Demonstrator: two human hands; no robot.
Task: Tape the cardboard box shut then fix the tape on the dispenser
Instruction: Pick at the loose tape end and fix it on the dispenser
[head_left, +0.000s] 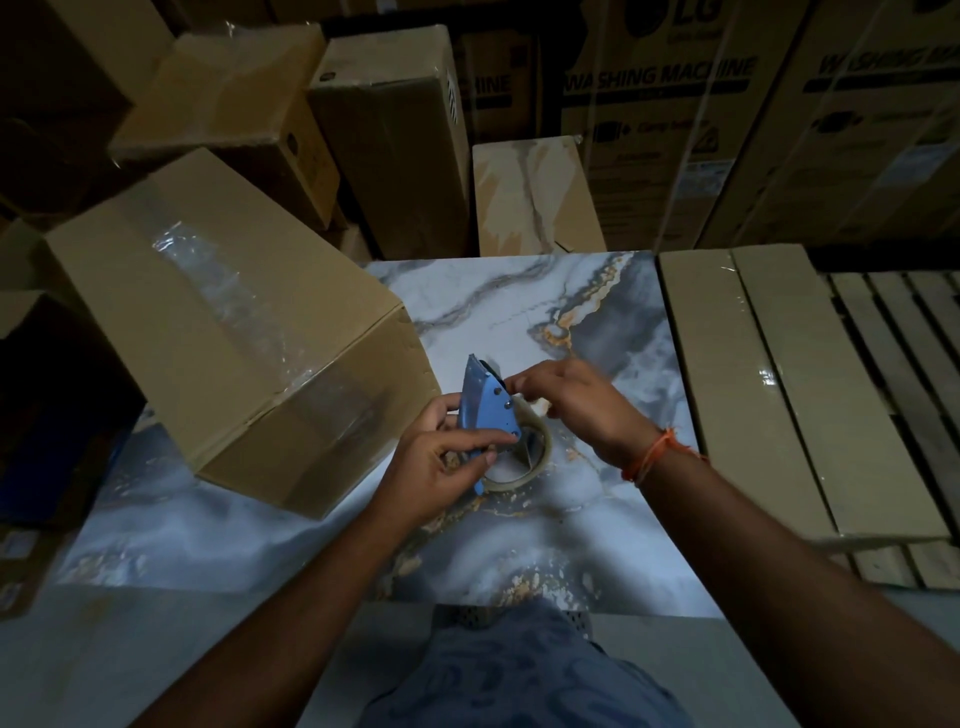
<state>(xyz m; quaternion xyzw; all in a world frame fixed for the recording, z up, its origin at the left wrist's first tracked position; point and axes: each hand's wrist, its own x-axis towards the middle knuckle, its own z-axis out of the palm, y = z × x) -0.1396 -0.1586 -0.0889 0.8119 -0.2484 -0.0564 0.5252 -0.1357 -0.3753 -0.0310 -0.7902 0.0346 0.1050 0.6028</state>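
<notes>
A brown cardboard box (208, 317) lies at the left of the marble table (519, 312), closed, with clear tape running along its top seam and down its near side. In the middle of the table my left hand (441, 457) grips a blue tape dispenser (485, 405) that carries a clear tape roll (524, 457). My right hand (571, 400) is at the dispenser's upper end, with its fingertips pinched on the tape there. An orange thread band sits on my right wrist.
Several stacked cardboard boxes (389, 130) and large washing machine cartons (675, 104) stand behind the table. Flat cardboard packs (753, 389) lie on a wooden pallet (909, 338) at the right. Dark items sit at the left.
</notes>
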